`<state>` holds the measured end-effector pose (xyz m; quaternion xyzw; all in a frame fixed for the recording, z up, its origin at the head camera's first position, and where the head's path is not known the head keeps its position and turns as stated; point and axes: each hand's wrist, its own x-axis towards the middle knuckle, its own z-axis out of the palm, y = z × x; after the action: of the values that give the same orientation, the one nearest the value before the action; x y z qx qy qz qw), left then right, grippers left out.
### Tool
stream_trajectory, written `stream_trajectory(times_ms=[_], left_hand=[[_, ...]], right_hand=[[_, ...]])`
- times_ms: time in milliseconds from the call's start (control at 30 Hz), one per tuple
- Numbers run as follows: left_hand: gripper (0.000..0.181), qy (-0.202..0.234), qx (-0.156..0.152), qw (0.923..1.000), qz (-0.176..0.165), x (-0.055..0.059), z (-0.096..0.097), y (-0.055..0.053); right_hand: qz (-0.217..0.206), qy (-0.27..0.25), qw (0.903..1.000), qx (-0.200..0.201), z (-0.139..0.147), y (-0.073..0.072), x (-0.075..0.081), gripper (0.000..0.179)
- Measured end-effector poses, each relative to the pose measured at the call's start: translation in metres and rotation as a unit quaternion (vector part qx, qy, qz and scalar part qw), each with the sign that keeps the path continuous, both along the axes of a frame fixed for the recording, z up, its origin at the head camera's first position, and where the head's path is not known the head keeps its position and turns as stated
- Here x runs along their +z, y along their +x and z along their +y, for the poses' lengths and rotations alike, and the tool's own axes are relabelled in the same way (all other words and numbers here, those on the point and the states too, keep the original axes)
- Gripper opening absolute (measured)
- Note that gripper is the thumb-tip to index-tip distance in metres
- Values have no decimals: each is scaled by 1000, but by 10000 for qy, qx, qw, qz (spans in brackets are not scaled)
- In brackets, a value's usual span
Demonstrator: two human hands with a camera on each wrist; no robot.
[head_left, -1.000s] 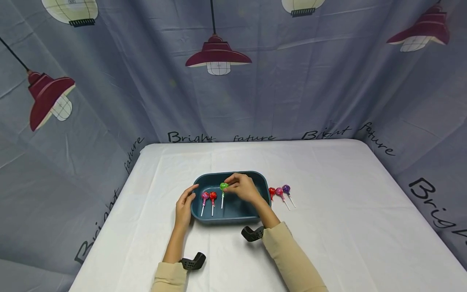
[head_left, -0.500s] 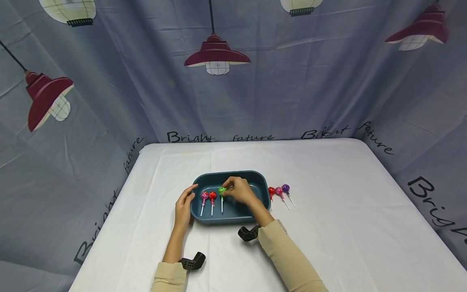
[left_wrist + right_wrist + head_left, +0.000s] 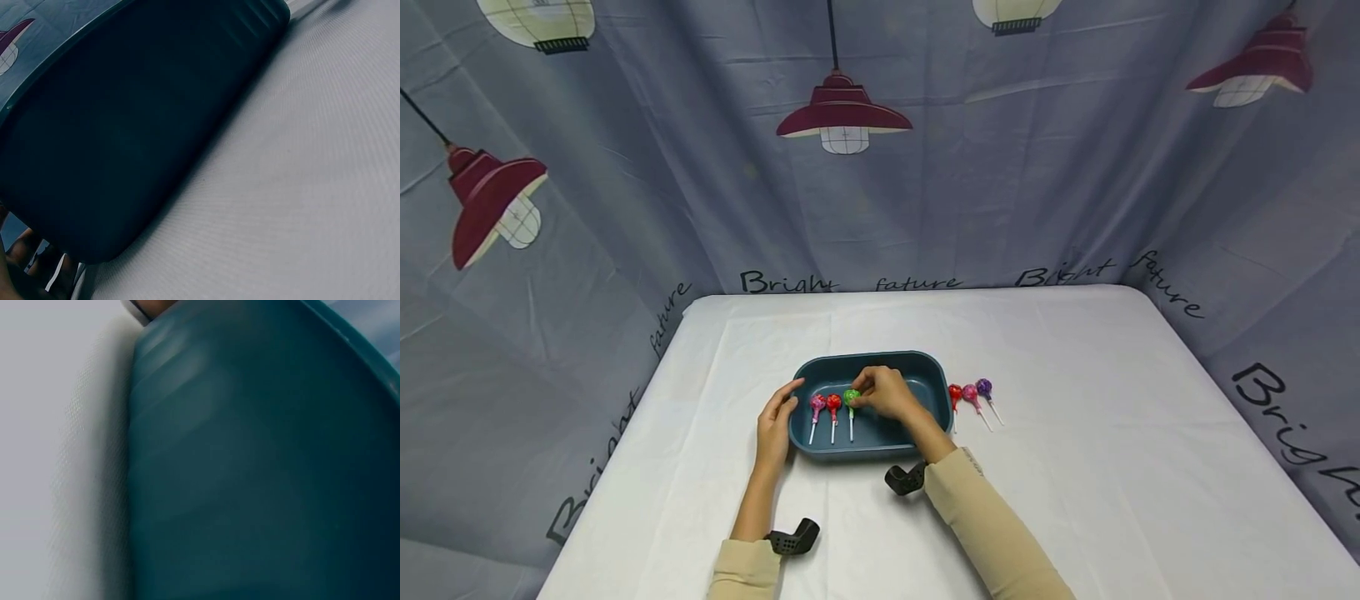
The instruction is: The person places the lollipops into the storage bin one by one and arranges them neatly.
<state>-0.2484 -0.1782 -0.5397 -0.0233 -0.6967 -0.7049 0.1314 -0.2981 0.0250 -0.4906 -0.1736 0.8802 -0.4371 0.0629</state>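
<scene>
A dark teal tray (image 3: 880,435) lies on the white table. Inside it, at the left, a pink lollipop (image 3: 817,403) and a red lollipop (image 3: 833,403) lie side by side, sticks toward the person. Just right of these is a green lollipop (image 3: 851,397), its wrapped head pinched by the fingertips of my right hand (image 3: 889,395). My left hand (image 3: 773,425) rests against the tray's left end, fingers extended along the outside up to the rim. In the left wrist view, fingers (image 3: 22,247) show at the tray's end; the right wrist view holds mostly the tray's outer wall (image 3: 219,456).
Right of the tray, a second red lollipop (image 3: 955,392), another pink lollipop (image 3: 971,393) and a purple lollipop (image 3: 985,387) lie on the white tablecloth (image 3: 1075,467). A grey curtain (image 3: 1000,192) printed with lamps surrounds the table's back and sides.
My right hand has moved slightly left and toward the person with the green lollipop, bringing it in line beside the red one. The left hand stays at the tray's end.
</scene>
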Motion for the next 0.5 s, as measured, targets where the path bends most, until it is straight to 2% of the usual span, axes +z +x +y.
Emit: stream_trajectory(times_ms=[100, 333, 500], left_hand=[[30, -67, 60, 9999, 46, -2, 1, 0], [32, -108, -89, 9998, -129, 27, 6, 15], [32, -117, -84, 9999, -87, 28, 6, 14]], right_hand=[[20, 11, 10000, 88, -1, 0, 0, 17], [12, 209, 9998, 20, -4, 2, -1, 17], [175, 297, 9994, -1, -3, 1, -3, 18]])
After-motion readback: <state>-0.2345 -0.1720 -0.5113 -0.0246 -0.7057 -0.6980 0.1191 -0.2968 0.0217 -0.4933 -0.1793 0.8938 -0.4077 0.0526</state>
